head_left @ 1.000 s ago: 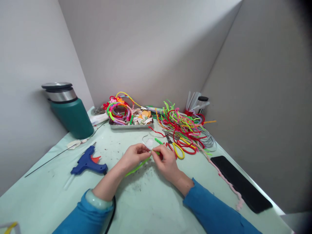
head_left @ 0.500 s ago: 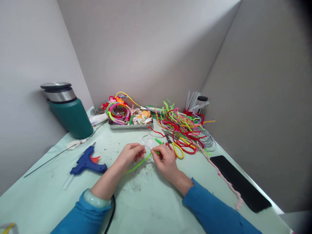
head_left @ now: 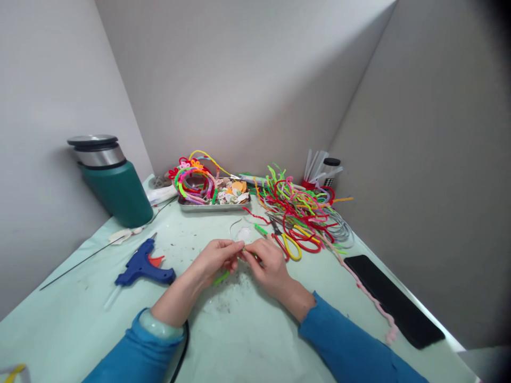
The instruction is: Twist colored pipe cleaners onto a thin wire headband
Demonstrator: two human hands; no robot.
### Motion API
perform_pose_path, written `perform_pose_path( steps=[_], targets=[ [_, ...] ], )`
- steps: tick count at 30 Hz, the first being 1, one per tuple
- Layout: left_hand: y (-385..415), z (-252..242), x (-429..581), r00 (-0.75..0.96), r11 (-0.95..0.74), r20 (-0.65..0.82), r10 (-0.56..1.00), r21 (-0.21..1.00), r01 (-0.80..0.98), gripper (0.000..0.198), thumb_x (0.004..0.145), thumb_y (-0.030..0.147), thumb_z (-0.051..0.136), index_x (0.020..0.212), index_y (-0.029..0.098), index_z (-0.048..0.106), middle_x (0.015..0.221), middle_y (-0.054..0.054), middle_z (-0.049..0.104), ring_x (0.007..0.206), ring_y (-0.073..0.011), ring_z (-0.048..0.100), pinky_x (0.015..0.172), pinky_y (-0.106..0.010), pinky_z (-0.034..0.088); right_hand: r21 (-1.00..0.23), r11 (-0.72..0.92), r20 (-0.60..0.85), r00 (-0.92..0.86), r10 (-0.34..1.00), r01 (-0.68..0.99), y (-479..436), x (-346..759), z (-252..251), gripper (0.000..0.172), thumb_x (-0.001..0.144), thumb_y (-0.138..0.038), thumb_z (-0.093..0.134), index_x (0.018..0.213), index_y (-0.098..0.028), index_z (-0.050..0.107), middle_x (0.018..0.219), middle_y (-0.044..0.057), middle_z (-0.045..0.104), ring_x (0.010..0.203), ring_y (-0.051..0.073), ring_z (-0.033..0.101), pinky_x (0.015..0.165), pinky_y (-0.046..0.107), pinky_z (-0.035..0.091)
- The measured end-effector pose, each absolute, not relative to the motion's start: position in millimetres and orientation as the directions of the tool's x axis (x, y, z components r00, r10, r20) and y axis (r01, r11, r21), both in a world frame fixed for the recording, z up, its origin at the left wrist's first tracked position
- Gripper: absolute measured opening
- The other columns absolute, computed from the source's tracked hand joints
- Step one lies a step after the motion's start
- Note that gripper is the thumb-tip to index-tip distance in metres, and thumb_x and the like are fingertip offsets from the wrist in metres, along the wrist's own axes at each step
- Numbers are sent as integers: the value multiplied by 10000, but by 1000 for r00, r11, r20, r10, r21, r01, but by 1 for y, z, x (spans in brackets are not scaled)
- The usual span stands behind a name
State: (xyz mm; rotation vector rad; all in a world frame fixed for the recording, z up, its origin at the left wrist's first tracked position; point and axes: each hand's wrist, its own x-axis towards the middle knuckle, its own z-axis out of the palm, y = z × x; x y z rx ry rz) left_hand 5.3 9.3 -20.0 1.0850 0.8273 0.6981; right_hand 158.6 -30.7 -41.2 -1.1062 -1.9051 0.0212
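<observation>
My left hand and my right hand meet fingertip to fingertip over the middle of the table. Both pinch a bright green pipe cleaner, whose free end shows below my left fingers. A thin grey wire curves up just beyond the fingertips, beside a pale round patch on the table. Another green piece sticks out beyond my right hand. My fingers cover most of the held part.
A blue glue gun and green bottle are at left. A metal tray of scraps stands behind. Scissors, a pipe-cleaner heap, a pink strand and a black slab lie right.
My hands have come together, closing the gap between their fingertips. Less of the green pipe cleaner shows below my left hand.
</observation>
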Motion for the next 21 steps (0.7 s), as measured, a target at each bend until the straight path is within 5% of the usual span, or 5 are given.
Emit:
perform_pose_path(
  steps=[21],
  targets=[
    [13, -20, 0, 529, 372, -219, 820, 906, -202, 209, 696, 284, 688, 664, 99, 597, 468, 24, 513, 401, -48, 451, 413, -160, 328, -568, 554, 661, -63, 747, 609, -32, 155, -44, 77, 836, -241, 511, 781, -189, 496, 700, 14, 515, 644, 145, 482, 593, 259, 373]
  ],
)
